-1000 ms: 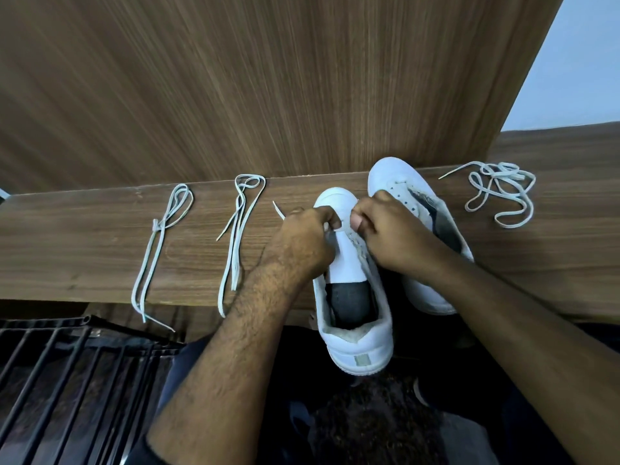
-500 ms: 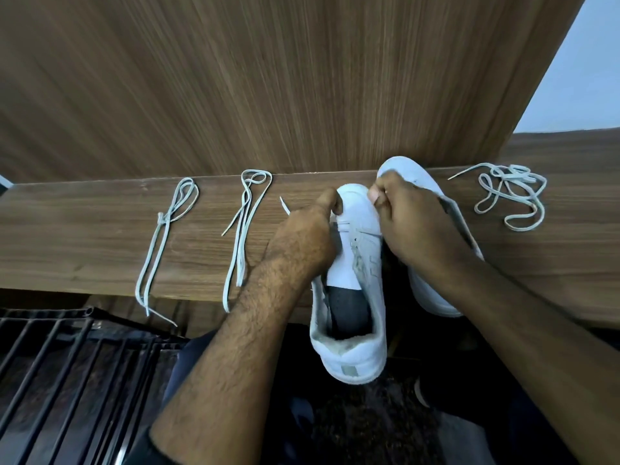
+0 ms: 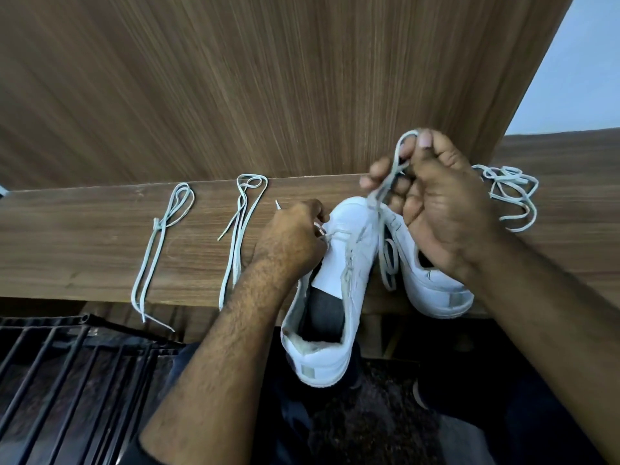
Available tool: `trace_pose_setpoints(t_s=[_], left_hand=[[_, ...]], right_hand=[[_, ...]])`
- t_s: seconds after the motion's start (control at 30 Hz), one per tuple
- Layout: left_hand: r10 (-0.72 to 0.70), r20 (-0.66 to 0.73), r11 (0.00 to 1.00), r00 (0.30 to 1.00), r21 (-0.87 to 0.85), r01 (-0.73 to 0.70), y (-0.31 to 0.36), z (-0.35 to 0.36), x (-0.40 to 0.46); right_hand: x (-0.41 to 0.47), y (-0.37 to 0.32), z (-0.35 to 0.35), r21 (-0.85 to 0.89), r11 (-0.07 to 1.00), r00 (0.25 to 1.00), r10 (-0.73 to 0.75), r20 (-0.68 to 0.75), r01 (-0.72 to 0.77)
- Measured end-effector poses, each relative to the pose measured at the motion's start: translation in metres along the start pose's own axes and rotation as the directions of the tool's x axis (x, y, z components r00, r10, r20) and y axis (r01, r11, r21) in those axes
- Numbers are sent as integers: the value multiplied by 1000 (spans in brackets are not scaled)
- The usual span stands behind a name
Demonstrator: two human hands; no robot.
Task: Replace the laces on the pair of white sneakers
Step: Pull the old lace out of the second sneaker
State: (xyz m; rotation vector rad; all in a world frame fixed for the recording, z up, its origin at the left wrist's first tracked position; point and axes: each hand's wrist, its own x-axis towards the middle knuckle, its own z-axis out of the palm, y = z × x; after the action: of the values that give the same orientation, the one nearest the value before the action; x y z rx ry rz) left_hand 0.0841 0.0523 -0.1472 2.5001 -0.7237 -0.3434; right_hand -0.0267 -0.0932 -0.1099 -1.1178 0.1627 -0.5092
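While the right hand point(image 3: 432, 209) lifts a loop of lace point(image 3: 391, 176) up above the toe, its fingers curled round the strand, the left hand point(image 3: 292, 239) pinches the other end of that same lace at the lowest eyelets of the near sneaker point(image 3: 339, 273). The hands are well apart, each clamped on its own part of the lace. To my eye this is the unlacing of the first shoe, close to its end: only the bottom crossing seems to hold. The next move, I would judge, calls for a steady pull through those last eyelets, with the left hand letting its end run free so it does not snag.

The near sneaker lies toe-forward on the table point(image 3: 84, 250), its heel hanging over the front edge above the person's lap. The second sneaker point(image 3: 429, 280) sits just beside it on the right, partly behind the raised hand, with a lace trailing loose between the two. Two folded laces point(image 3: 161, 243) point(image 3: 240, 229) lie side by side to the left, and a loose tangle of lace point(image 3: 513, 199) lies at the far right. A wood-grain panel point(image 3: 268, 88) rises behind the table; a dark metal rack point(image 3: 67, 370) stands low on the left.
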Motion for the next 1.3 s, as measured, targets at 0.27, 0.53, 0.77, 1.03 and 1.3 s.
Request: trace_pose_setpoints(t_s=[0.27, 0.53, 0.77, 1.03, 1.3], left_hand=[[-32, -2, 999, 999, -16, 32, -2, 2, 3], [-25, -10, 1000, 1000, -17, 25, -8, 1, 4], [-13, -3, 999, 1000, -33, 13, -7, 2, 3], [-23, -27, 1000, 999, 17, 23, -5, 1, 2], [-26, -53, 999, 998, 30, 28, -8, 1, 4]], right_hand=[[-7, 52, -20, -974, -144, 972, 184, 147, 174], [2, 40, -7, -655, 755, 983, 88, 162, 40], [3, 40, -15, -957, 259, 990, 11, 138, 130], [5, 53, -17, -980, 110, 960, 209, 187, 167], [3, 25, 6, 21, 992, 992, 121, 17, -122]])
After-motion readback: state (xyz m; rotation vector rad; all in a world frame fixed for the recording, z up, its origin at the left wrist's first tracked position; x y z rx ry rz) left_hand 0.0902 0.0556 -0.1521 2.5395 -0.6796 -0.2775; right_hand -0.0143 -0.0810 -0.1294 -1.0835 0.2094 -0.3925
